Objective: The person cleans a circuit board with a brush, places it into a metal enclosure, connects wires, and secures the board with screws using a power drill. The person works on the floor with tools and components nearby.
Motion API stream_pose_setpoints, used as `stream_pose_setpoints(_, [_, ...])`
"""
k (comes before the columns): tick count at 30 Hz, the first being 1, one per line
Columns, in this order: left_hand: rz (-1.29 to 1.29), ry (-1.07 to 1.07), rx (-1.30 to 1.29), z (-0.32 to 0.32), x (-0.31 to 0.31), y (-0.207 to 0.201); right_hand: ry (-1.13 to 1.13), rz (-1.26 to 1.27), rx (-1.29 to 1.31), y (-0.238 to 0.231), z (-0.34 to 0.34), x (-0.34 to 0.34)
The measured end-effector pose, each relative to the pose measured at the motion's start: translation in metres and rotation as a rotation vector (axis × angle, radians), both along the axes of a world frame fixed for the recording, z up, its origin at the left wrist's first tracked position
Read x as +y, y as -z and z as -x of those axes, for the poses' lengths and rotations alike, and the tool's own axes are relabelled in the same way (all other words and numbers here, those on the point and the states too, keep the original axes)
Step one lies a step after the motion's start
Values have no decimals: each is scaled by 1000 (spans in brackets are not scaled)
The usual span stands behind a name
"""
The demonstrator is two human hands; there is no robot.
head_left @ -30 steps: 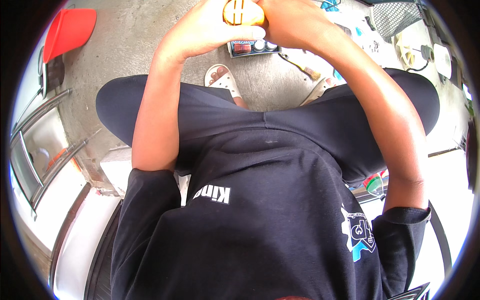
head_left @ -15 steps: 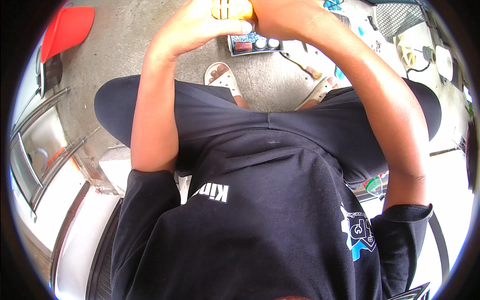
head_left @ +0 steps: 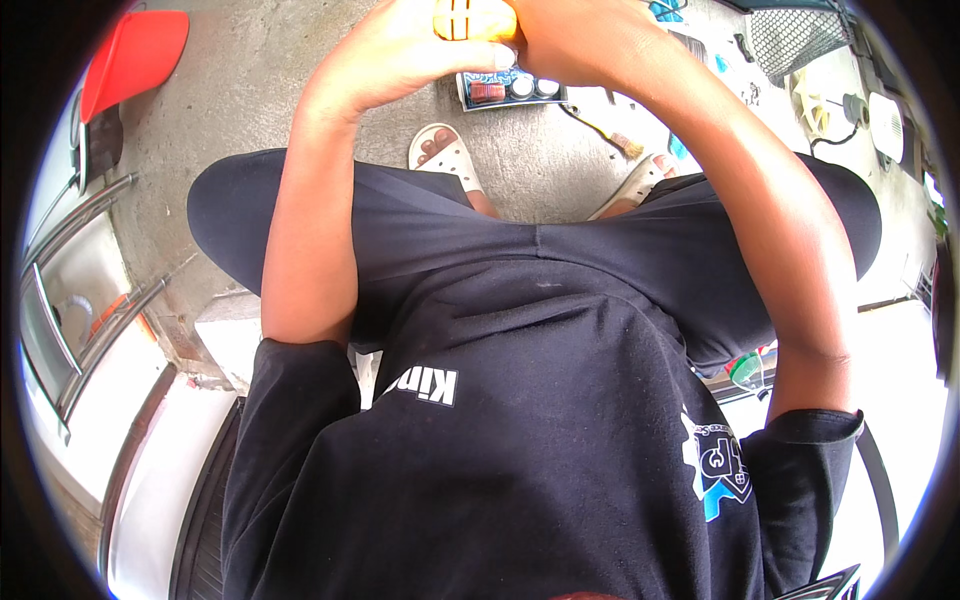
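Observation:
At the top edge my left hand (head_left: 400, 50) and my right hand (head_left: 585, 42) meet, knuckles close together. Between them is a yellow-orange rounded piece with thin black lines (head_left: 463, 18). My left fingers are closed around it, the thumb lying along its near side. The right fingers are curled at its right end; what they grip is hidden behind the hand. Just below the hands shows a blue circuit board (head_left: 508, 92) with a copper-red coil and round capacitors, its far part covered by my hands.
A small brush (head_left: 627, 146) lies on the concrete floor (head_left: 540, 160) between my sandalled feet. A black mesh basket (head_left: 795, 40) and assorted parts sit at upper right. At upper left is a red panel (head_left: 135, 60), with metal rails (head_left: 95, 350) below it.
Both hands and the yellow-orange piece have shifted slightly to the right. The circuit board, brush and feet stay where they were.

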State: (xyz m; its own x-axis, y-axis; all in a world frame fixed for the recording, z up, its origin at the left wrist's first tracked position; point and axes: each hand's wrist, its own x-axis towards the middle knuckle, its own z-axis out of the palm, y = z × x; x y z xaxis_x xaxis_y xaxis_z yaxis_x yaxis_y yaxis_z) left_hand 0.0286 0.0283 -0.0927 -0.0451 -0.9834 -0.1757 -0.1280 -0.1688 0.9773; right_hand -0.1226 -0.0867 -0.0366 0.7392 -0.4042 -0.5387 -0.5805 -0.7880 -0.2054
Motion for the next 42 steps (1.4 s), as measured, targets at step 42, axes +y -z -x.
stream_pose_setpoints(42, [-533, -313, 497, 1, -49, 104, 549, -312, -537, -46, 137, -42])
